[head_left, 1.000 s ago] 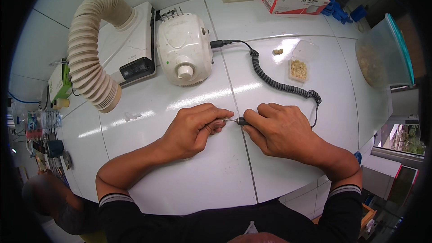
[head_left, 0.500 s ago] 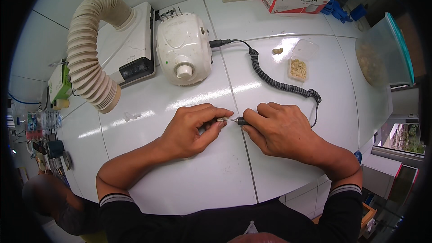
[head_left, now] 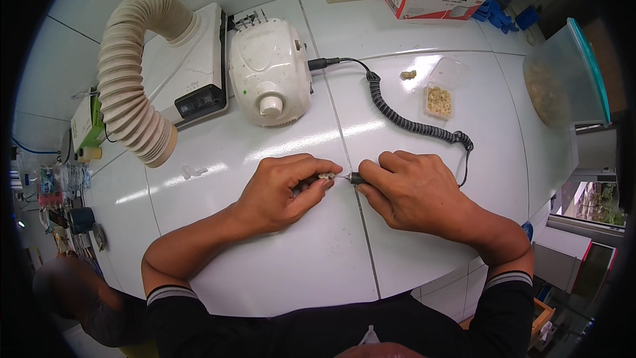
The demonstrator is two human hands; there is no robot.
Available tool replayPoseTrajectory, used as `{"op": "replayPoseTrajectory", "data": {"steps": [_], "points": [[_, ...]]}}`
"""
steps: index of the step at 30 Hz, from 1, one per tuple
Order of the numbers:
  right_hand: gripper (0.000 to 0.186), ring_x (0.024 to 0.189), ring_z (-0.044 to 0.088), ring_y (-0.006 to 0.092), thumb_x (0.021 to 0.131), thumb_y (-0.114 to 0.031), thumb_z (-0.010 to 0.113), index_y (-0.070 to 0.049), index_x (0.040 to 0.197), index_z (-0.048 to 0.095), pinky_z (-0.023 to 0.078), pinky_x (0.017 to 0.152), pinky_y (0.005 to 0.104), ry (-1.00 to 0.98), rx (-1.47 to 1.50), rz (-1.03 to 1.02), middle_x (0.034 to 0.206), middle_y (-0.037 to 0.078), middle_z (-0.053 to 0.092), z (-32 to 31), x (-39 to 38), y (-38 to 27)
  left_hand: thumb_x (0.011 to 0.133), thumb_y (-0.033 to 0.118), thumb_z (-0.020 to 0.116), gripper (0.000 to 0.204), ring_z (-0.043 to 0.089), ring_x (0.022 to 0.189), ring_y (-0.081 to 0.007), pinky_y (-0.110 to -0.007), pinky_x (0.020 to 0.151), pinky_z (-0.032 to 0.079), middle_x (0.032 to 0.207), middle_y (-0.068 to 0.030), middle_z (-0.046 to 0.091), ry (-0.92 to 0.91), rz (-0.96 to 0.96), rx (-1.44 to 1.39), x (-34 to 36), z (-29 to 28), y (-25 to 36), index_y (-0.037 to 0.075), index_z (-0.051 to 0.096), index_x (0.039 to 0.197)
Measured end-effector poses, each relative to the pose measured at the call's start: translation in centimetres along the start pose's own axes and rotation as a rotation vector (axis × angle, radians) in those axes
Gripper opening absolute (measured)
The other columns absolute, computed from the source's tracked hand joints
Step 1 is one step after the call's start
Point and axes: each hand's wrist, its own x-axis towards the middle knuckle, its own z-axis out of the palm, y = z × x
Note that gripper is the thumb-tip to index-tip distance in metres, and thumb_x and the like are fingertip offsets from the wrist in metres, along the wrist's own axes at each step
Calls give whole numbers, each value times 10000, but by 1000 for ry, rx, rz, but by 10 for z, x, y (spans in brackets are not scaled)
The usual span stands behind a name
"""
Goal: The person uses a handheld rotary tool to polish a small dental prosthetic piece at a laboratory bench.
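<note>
1. From eight o'clock, the left hand point(head_left: 281, 192) reaches in, thumb and fingers pinching a small pale piece point(head_left: 325, 176) near the view's centre.
2. From four o'clock, the right hand point(head_left: 417, 189) lies knuckles-up, fingers closed around a dark handpiece point(head_left: 356, 178).
3. The white tiled surface point(head_left: 291, 265) carries a white control unit point(head_left: 271, 69) toward eleven o'clock and a coiled cable point(head_left: 407, 119) toward two.
4. The handpiece's visible axis runs three-to-nine, its thin metal bit point(head_left: 341, 176) pointing to nine, at the piece, whose own axis is unclear.
</note>
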Motion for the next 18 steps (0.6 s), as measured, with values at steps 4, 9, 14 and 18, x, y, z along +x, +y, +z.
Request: {"op": "replayPoseTrajectory", "data": {"steps": [4, 9, 14, 18], "points": [[200, 718, 747, 289, 1076, -272, 720, -80, 1125, 694, 572, 571, 421, 5, 2, 1, 800, 101, 687, 0, 0, 0, 1043, -15, 691, 283, 815, 860, -146, -285, 787, 651, 1051, -135, 827, 1, 1, 5, 0, 0, 0, -33, 799, 1304], [205, 718, 746, 289, 1073, -278, 724, -81, 1122, 694, 569, 570, 424, 8, 4, 0, 798, 100, 685, 1, 0, 0, 1039, -14, 707, 292, 821, 870, -150, -282, 796, 658, 1053, -139, 831, -1, -10, 2, 1, -1, 2, -28, 801, 1315], [208, 718, 741, 288, 1071, -282, 721, -84, 1126, 694, 567, 575, 428, -2, 10, -9, 804, 100, 686, -1, -1, 2, 1026, -28, 738, 296, 829, 896, -156, -276, 823, 664, 1037, -138, 846, 14, -45, -50, 1, -1, 4, -29, 802, 1315], [206, 718, 737, 289, 1073, -282, 717, -85, 1128, 692, 568, 583, 433, -14, 20, -7, 810, 100, 689, -1, 0, 2, 1023, -40, 752, 281, 841, 944, -168, -281, 870, 668, 1052, -142, 860, 28, -67, -106, 1, -2, 5, -57, 771, 1304]]}}
